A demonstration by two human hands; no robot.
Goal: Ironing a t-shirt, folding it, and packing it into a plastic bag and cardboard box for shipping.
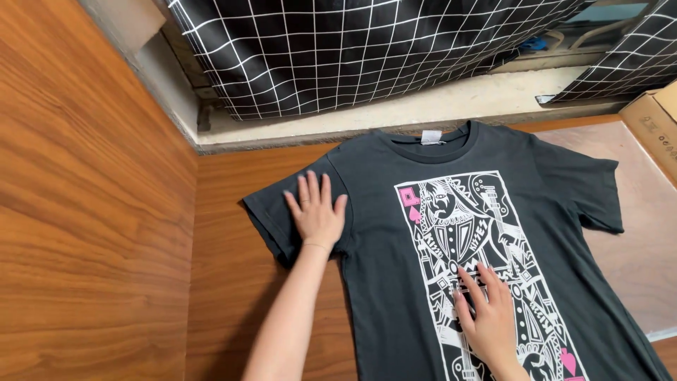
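**Black printed T-shirt spread face-up, both hands pressing flat**

Head view. Black T-shirt (381, 212) laid front-up on a wood-grain table (226, 282), collar toward the far wall, hem running out of frame at the bottom. Left hand (317, 215) resting palm-down on the shirt's sleeve and shoulder at the left of the frame, fingers extended and slightly spread, gripping nothing. Right hand (486, 310) resting palm-down on the lower chest, over the print, fingers likewise extended and flat, no fabric pinched.

Step in hand, judged from posture: smoothing and flattening the laid-out garment. Sleeve under the left hand lying somewhat bunched at its lower edge; opposite sleeve (596, 194) spread out and untouched. Next move, as a judgement, calls for even outward pressure from both palms without dragging the body of the shirt askew, and a change from flat palms to a pinch at an edge if any fabric is to be lifted.

Labels and packages. Tall white card-style graphic (486, 275) down the shirt's centre, with small pink patches at its upper left corner and near the lower right. Small pale neck tag (431, 137) inside the collar. Brown cardboard box (652, 123) at the right edge, partly out of frame. Black cloth with white grid lines (338, 49) hanging above the far ledge.
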